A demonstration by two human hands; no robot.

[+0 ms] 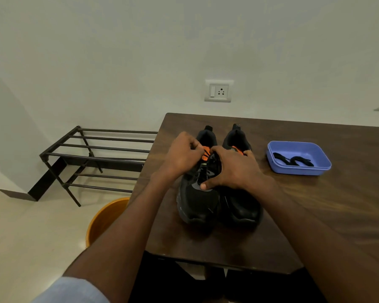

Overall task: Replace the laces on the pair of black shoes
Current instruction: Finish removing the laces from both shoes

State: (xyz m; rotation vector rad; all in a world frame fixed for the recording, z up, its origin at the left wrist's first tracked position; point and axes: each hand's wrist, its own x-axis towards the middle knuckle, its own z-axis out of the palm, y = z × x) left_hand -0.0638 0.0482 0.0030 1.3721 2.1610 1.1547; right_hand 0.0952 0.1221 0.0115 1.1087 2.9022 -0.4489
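Near the desk's [315, 215] left edge stood the black shoes [219, 202]. Left hand [183, 155] pinched the lace; right hand [232, 169] gripped the left shoe. Best loosened eyelet by eyelet.

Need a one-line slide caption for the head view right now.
Both hands, left hand and right hand, work the laces of the left black shoe; spare laces wait in a blue tray.

Dark wooden table [315, 215], black shoes [217, 204], blue tray [298, 170]
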